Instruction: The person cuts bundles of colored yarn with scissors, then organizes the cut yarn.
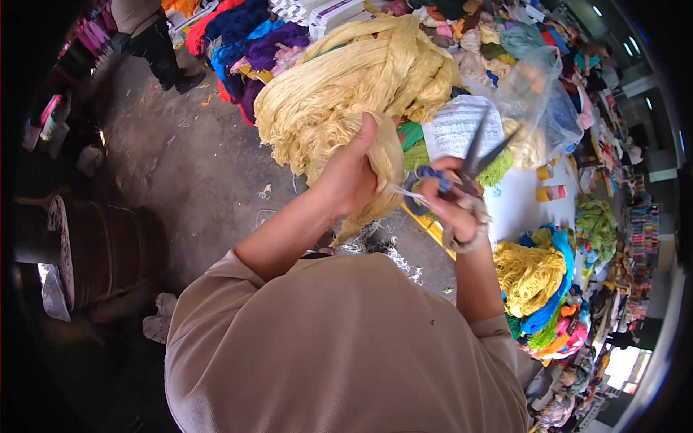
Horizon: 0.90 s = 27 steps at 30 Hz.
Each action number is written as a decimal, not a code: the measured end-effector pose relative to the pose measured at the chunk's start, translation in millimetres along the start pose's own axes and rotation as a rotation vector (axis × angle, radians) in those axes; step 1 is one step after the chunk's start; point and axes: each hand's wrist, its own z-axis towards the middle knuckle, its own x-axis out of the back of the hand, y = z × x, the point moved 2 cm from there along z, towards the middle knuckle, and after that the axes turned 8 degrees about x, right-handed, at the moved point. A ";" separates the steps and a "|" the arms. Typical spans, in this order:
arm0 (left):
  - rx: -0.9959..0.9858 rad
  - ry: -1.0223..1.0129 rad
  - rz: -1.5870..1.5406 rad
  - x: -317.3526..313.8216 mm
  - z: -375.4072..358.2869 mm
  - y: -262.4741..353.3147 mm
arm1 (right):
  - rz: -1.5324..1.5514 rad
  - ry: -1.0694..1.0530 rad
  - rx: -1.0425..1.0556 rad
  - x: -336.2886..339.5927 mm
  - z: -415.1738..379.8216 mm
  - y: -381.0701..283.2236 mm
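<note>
My left hand (351, 175) is closed around a hank of pale yellow yarn (386, 155), with the thumb up on its near side and the fingers hidden behind the strands. In my right hand (456, 209) is a pair of scissors (475, 160), the dark blades apart and pointing up and away; blue wrapping shows near the handles. A thin white string (406, 192) stretches from the hank to my right fingers. Behind my left hand lies a big heap of the same pale yellow yarn (346, 76).
A printed sheet (462, 128) lies on the table beyond the scissors, near a clear plastic bag (534, 97). Mixed yarn (530, 278) is piled at right. A rusty drum (108, 249) stands on the floor at left; a person (148, 36) stands beyond it.
</note>
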 end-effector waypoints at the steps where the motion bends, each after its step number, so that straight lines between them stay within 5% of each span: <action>1: -0.161 0.009 0.165 4.3 5.5 4.6 | 0.099 0.004 -0.009 11.3 -10.3 8.0; 3: -0.325 0.023 0.327 8.8 8.9 16.1 | 0.114 -0.029 0.035 23.4 -34.3 5.5; 4: -0.372 0.060 0.351 13.4 5.6 26.2 | 0.870 0.209 -0.452 58.7 -61.0 25.1; 5: -0.422 0.098 0.375 17.0 4.5 35.3 | 0.390 -0.062 -0.032 37.5 -63.6 8.7; 7: -0.590 0.135 0.324 24.8 5.8 42.4 | 0.255 0.139 -0.181 52.8 -103.7 11.0; 9: -0.672 0.330 1.052 25.6 -2.9 49.0 | 0.060 0.246 -0.502 69.3 -136.1 20.5; 10: -0.923 0.194 1.318 44.8 11.1 47.3 | -0.105 0.201 -0.686 83.1 -151.5 31.0; 11: -0.920 0.092 1.410 80.5 23.8 36.6 | -0.654 0.117 -0.700 99.7 -174.6 48.9; 13: -1.068 -0.059 1.857 78.6 20.0 37.7 | -0.481 0.279 -0.715 114.8 -183.3 60.2; 14: -0.958 -0.128 1.813 62.0 15.3 40.3 | -0.303 0.435 -0.718 119.0 -186.3 61.1; 15: -0.846 -0.198 1.768 52.4 13.9 38.1 | -0.185 0.371 -0.596 96.2 -160.8 35.1; 16: -0.967 -0.160 1.955 46.9 18.2 33.3 | -0.495 0.294 -0.437 61.5 -130.3 6.2; 19: -0.596 -0.320 1.539 40.1 19.2 24.4 | -0.389 0.175 -0.392 10.7 -77.5 -36.5; 21: -0.973 -0.401 2.141 33.0 21.8 18.8 | -0.330 0.053 -0.434 -11.2 -53.5 -48.1; 22: -0.717 -0.250 2.610 29.0 27.0 9.8 | -0.291 -0.015 -0.466 -15.7 -47.1 -47.8; 23: -0.720 -0.257 2.611 30.8 28.5 10.7 | -0.280 -0.043 -0.526 -20.2 -42.5 -47.3; 27: -1.813 -0.079 3.175 57.6 32.7 15.2 | -0.192 -0.053 -0.701 -29.3 -39.3 -40.7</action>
